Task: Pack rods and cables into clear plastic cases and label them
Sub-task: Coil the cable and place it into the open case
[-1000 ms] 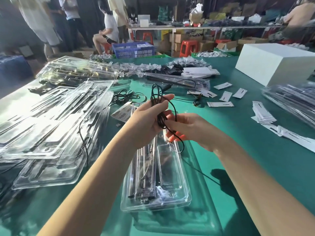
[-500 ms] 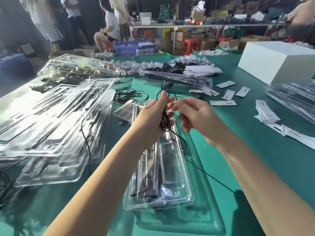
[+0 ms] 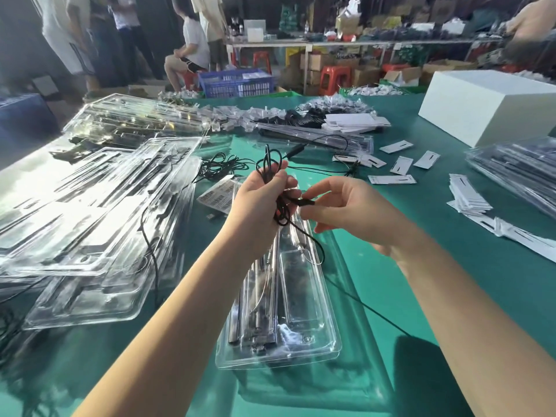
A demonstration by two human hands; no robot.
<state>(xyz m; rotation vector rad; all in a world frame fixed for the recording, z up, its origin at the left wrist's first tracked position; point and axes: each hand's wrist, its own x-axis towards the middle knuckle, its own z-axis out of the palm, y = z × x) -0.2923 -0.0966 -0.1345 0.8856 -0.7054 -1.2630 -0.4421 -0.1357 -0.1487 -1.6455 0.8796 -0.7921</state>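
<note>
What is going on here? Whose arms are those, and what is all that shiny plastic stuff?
There is no machine here. A person wears a camera on their head, so you see their own two arms reaching out, as if you were looking through their eyes.

The left hand has its grip closed around a bundle of thin black cable. The right hand pinches the cable's little plug end between its fingertips.

Under the hands, on the green table, lies a clear plastic case with metal rods already in its left side. More see-through cases are piled on the left. White paper labels lie scattered on the right, near a big white box. Other people are in the background.
</note>
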